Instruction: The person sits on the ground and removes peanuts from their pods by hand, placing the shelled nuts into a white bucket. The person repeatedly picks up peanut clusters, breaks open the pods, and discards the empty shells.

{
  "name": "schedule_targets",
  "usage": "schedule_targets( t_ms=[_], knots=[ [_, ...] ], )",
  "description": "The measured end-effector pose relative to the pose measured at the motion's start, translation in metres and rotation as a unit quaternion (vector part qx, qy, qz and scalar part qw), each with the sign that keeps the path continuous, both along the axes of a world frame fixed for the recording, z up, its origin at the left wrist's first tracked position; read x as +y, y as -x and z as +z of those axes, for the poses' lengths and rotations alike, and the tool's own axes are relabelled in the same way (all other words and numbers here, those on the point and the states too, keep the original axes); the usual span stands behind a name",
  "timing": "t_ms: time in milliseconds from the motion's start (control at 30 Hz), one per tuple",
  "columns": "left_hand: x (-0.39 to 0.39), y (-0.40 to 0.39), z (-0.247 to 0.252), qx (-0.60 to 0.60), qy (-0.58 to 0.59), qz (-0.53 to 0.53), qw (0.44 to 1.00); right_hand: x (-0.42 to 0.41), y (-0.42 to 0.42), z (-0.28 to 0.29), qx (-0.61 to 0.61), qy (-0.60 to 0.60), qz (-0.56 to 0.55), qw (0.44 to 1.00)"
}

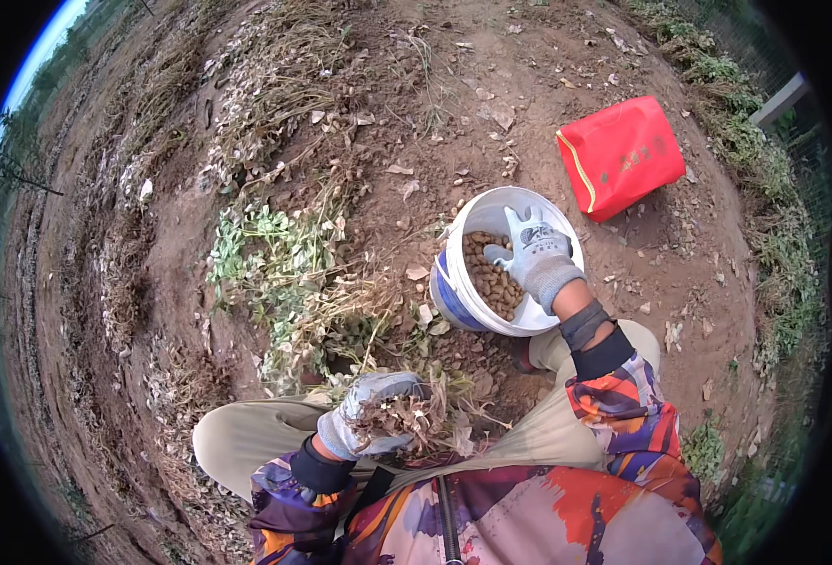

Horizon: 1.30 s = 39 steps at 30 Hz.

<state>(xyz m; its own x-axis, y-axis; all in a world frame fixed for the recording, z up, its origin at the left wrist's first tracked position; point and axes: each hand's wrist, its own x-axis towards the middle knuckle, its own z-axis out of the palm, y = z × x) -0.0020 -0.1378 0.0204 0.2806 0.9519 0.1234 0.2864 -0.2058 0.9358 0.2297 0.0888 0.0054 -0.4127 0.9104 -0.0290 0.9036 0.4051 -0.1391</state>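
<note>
Between my knees, my gloved left hand (377, 409) grips a bunch of dried peanut plants (412, 424), roots and withered stems together. My gloved right hand (532, 244) reaches over the mouth of a white plastic bucket (522, 326), its fingers spread and the thumb apart. Unshelled peanuts (490, 275) lie in the bucket beneath that hand. Nothing shows in the right hand, though its palm side is hidden. The bucket tilts a little toward me and has a blue patch on its outer side.
A red bag (621, 159) bearing writing stands on the soil beyond the bucket to the right. Left of the bucket lies a heap of green and dry peanut plants (289, 268). Rows of withered plants (275, 99) run along the left. A wire fence (762, 63) edges the right side.
</note>
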Motion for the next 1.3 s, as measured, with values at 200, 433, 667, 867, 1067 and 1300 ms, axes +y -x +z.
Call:
schedule_targets(
  t_ms=[200,433,667,867,1067,1300],
  knots=[
    [0.001,-0.002,0.015,0.015,0.056,-0.025,0.998,-0.026,0.065,0.009,0.44,0.467,0.045,0.766],
    [0.021,-0.011,0.007,0.105,-0.089,0.166,0.977,-0.026,0.083,0.026,0.507,0.262,0.179,0.802],
    [0.035,0.0,0.021,0.288,-0.15,0.218,0.92,-0.053,0.059,0.058,0.55,0.431,0.26,0.667],
    [0.01,0.042,-0.023,0.231,-0.008,0.232,0.945,-0.04,0.061,0.048,0.609,0.448,0.129,0.642],
    [-0.025,0.127,-0.022,-0.376,0.065,0.306,0.872,-0.027,0.051,0.05,0.564,0.454,0.065,0.686],
    [-0.021,0.101,0.044,-0.389,-0.018,0.303,0.87,-0.056,0.056,0.037,0.45,0.522,0.201,0.696]
  ],
)
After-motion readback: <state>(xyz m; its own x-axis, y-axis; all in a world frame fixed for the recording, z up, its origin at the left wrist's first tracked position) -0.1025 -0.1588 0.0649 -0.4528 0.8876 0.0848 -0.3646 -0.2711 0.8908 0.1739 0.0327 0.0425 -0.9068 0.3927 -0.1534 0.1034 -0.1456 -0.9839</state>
